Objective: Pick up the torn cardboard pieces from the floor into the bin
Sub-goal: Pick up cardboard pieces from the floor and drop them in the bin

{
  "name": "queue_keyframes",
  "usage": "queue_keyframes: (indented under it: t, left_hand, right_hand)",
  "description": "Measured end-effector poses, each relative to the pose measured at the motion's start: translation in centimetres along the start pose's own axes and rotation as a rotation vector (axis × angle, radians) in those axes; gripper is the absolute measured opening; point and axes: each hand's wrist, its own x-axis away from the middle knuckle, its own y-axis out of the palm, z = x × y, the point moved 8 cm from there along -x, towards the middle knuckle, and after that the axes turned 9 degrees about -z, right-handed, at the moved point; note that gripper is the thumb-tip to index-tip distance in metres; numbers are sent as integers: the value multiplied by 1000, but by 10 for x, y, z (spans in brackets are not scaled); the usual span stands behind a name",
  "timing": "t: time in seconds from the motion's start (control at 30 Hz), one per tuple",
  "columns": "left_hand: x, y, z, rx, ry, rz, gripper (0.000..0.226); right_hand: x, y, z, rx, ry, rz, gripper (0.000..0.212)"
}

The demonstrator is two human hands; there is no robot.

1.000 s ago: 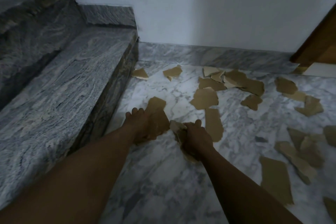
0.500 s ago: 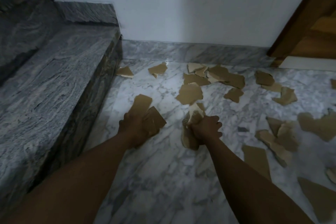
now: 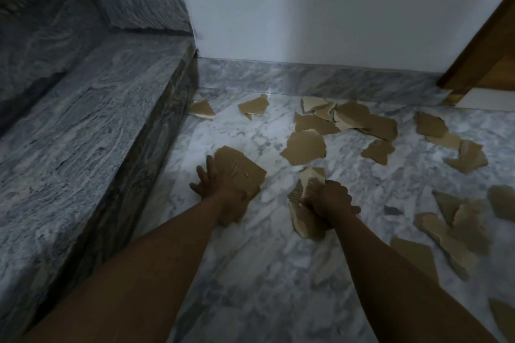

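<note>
Several torn brown cardboard pieces lie scattered on the white marble floor. My left hand grips a flat cardboard piece near the foot of the step. My right hand holds a bunch of cardboard pieces in its fist, sticking out above and below the hand. A loose piece lies just beyond both hands. More loose pieces lie by the skirting and at the right. No bin is in view.
A grey granite stair step rises along the left, with another above it. A white wall with a marble skirting closes the far side. A wooden door frame stands at the far right.
Both hands have closed on cardboard and lifted it a little off the floor. The long piece that lay by my right hand is now in its bunch. The view has shifted.
</note>
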Motion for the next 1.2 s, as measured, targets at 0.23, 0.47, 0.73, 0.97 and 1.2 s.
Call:
queue_keyframes:
  t: [0.23,0.47,0.73,0.97,1.2]
  left_hand:
    - [-34,7,6,-79,-79,-282,117]
    - [-63,9,28,-127,-23,-262,122]
    - [-109,3,63,-482,228,-419,88]
    - [-178,-62,60,-505,144,-204,100]
    - [-217,-85,48,-551,54,-274,128]
  right_hand:
    - [7,-1,-13,-76,-128,-51,76]
    - [-30,-23,-42,-343,-100,-10,119]
    - [-80,-32,-65,-142,22,49,94]
    - [-88,-38,-56,35,-130,287,87]
    - [-83,-30,-61,117,-228,404,80]
